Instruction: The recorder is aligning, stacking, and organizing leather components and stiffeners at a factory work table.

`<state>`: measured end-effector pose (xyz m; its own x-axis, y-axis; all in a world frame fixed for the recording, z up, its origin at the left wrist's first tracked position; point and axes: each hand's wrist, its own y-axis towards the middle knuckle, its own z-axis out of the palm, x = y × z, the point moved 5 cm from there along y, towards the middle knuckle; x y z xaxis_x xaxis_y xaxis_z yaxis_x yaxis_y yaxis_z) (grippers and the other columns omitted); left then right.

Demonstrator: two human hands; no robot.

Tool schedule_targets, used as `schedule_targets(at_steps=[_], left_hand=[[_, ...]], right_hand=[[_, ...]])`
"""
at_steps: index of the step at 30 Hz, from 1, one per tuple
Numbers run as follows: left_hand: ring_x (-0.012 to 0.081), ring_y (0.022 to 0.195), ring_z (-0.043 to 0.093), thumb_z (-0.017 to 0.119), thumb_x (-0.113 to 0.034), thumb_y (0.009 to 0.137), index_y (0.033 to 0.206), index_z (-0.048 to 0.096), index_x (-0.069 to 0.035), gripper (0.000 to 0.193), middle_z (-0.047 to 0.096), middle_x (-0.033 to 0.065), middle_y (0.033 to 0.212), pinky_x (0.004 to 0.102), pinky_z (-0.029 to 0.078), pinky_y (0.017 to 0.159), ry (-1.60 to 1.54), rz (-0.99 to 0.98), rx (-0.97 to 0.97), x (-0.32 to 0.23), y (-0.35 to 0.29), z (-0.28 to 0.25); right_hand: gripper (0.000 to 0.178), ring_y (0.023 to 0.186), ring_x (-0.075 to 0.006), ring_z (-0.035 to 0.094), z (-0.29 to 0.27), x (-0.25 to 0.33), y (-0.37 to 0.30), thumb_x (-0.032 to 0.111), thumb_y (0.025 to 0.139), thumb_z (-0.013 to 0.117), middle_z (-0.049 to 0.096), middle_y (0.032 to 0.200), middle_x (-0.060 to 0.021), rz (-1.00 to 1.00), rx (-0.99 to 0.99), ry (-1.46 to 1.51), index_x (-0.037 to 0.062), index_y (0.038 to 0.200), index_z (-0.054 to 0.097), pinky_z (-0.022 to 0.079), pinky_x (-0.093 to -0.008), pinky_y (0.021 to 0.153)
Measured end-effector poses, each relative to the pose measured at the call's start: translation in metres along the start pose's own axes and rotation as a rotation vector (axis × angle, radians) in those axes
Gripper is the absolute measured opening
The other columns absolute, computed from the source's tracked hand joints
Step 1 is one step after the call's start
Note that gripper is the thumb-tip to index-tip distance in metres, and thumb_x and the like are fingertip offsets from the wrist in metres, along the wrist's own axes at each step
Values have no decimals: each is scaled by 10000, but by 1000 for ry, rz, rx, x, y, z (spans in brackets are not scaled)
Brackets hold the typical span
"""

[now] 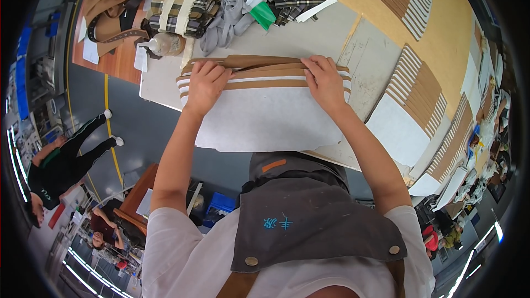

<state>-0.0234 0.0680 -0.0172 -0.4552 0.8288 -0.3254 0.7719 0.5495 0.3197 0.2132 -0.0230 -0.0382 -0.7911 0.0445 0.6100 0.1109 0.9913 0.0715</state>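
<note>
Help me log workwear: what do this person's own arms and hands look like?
Left hand and right hand are bare, without gloves. Both forearms are uncovered, with no watch or bracelet showing. The short sleeves are plain white.

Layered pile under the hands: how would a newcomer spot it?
Find the pale table and its near edge. The brown-and-white pile lies there, broad white face nearest the wearer. Unlike the fanned stacks at right, left hand and right hand are on it.
</note>
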Motion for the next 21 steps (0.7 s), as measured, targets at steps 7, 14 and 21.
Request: schedule_targets(at_steps=[7,14,21], left_hand=[[191,731,552,674,-115,707,911,658,-82,207,616,5,815,309,421,705,34,-9,19,3,-9,-8],[62,550,465,701,-222,788,871,655,-19,224,545,-38,610,221,365,516,-646,-1058,313,102,-81,-17],[55,686,527,675,-212,819,971,631,17,278,612,-4,795,221,445,617,-942,-1332,67,51,-117,-17]], right_hand=[[74,837,-222,526,-12,-3,9,113,761,628,603,815,-29,-108,20,-52,72,822,641,472,-325,642],[262,590,-166,587,-45,-76,11,296,760,694,629,659,-57,370,478,79,43,739,628,472,-284,589],[310,637,-96,559,-46,-104,-54,310,770,701,604,682,-39,869,596,488,6,798,649,469,-224,617]])
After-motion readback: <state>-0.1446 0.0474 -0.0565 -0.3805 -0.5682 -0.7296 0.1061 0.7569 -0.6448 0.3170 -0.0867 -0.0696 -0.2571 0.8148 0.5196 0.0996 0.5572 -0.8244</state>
